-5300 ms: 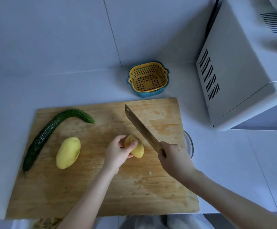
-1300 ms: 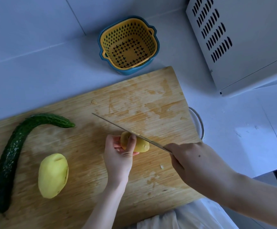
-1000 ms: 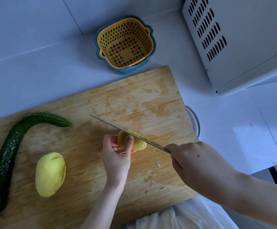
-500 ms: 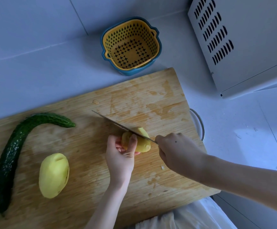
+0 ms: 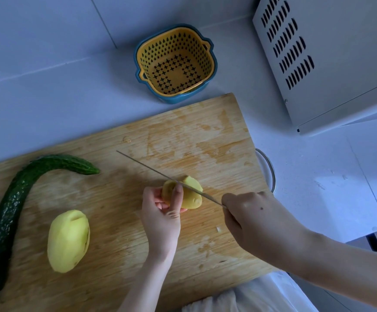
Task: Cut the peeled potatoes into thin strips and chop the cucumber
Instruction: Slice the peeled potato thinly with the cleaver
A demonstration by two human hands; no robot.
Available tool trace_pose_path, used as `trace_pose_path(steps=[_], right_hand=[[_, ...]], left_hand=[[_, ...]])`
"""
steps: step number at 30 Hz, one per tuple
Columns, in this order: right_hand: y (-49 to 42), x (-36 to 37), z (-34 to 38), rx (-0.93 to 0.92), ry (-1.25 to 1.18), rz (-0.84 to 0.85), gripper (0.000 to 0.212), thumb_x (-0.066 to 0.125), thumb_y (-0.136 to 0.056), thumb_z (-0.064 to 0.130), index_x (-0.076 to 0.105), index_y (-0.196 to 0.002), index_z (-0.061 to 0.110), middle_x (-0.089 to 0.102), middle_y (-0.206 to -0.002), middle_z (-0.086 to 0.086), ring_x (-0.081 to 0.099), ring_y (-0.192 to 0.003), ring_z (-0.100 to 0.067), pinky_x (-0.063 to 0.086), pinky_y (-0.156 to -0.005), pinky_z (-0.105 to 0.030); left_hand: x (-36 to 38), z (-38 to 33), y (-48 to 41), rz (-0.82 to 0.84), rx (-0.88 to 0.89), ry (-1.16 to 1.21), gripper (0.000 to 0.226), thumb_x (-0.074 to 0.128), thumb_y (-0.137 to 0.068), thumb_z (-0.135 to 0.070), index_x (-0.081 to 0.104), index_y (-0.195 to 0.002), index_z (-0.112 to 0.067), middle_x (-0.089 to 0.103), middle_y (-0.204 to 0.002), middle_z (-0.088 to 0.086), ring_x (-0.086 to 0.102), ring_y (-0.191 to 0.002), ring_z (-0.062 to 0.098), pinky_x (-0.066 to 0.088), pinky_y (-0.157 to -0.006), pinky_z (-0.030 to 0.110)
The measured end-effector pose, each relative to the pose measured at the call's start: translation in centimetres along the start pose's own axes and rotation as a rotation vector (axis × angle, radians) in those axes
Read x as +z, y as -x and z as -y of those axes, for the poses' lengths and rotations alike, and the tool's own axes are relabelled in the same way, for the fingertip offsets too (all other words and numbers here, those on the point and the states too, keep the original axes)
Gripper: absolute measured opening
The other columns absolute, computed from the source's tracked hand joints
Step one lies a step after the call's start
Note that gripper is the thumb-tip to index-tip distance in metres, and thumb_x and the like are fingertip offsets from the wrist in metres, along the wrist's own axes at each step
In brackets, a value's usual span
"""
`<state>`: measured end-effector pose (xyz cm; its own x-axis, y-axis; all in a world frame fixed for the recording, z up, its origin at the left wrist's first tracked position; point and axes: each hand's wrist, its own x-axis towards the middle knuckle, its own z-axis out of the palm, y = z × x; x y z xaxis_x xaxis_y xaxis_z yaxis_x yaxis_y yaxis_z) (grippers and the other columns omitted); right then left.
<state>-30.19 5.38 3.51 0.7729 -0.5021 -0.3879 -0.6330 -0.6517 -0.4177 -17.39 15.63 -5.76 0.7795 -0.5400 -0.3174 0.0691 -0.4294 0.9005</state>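
On the wooden cutting board my left hand grips a small peeled potato, thumb and fingers curled over its left end. My right hand holds the handle of a cleaver. Its blade is seen edge-on and lies across the top of that potato, pointing up and left. A larger peeled potato lies whole at the lower left of the board. A long curved dark green cucumber stretches along the board's left side.
A yellow perforated strainer in a blue bowl stands on the white counter behind the board. A white microwave fills the upper right. A metal rim shows just off the board's right edge.
The blade has slid back toward the right across the small potato, and my right hand has drawn away from it. My left hand keeps its grip in the same spot.
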Motion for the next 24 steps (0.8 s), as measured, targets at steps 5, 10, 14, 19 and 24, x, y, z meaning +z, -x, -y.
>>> trace_pose_path(steps=[5,10,14,19,24], right_hand=[[0.8,-1.3,0.3,-0.043,0.068,0.026,0.059,0.058,-0.073,0.014,0.002,-0.063,0.033,0.006,-0.046,0.009,0.013,-0.031,-0.014,0.015,-0.028,-0.020],[0.3,-1.8,0.2,-0.045,0.117,0.084,0.058,0.057,-0.083,0.011,0.007,-0.059,0.027,0.016,-0.049,0.011,0.017,-0.038,-0.006,0.016,-0.037,-0.020],[-0.1,-2.1,0.9,0.015,0.122,0.198,0.039,0.033,-0.096,0.018,0.016,-0.061,0.022,0.032,-0.060,0.004,0.032,-0.051,-0.013,0.036,-0.053,-0.029],[-1.7,-1.2,1.2,0.019,0.116,0.219,0.037,0.035,-0.095,0.013,0.019,-0.062,0.021,0.031,-0.061,0.005,0.031,-0.051,-0.011,0.029,-0.048,-0.024],[-4.2,1.9,0.5,0.033,0.091,0.226,0.012,0.036,-0.095,0.012,0.037,-0.083,0.014,0.030,-0.061,0.005,0.037,-0.055,-0.018,0.026,-0.046,-0.023]], left_hand=[[0.1,0.0,0.2,-0.013,0.043,-0.015,0.020,0.064,-0.077,-0.033,0.048,-0.080,-0.021,0.062,-0.079,0.001,0.065,-0.072,0.006,0.053,-0.053,0.017],[0.0,0.2,0.2,-0.014,0.065,-0.020,0.019,0.062,-0.079,-0.034,0.048,-0.080,-0.021,0.061,-0.078,0.000,0.065,-0.073,0.004,0.054,-0.053,0.018],[0.0,0.3,0.0,-0.018,0.065,-0.023,0.019,0.061,-0.078,-0.038,0.048,-0.080,-0.024,0.063,-0.080,-0.001,0.066,-0.074,0.005,0.055,-0.054,0.020],[0.1,0.2,0.0,-0.022,0.067,-0.018,0.019,0.061,-0.079,-0.035,0.047,-0.078,-0.022,0.061,-0.075,-0.001,0.065,-0.071,0.003,0.053,-0.053,0.017],[0.1,0.4,-0.1,-0.013,0.065,-0.010,0.020,0.060,-0.079,-0.038,0.048,-0.079,-0.022,0.061,-0.075,-0.001,0.065,-0.071,0.007,0.056,-0.055,0.024]])
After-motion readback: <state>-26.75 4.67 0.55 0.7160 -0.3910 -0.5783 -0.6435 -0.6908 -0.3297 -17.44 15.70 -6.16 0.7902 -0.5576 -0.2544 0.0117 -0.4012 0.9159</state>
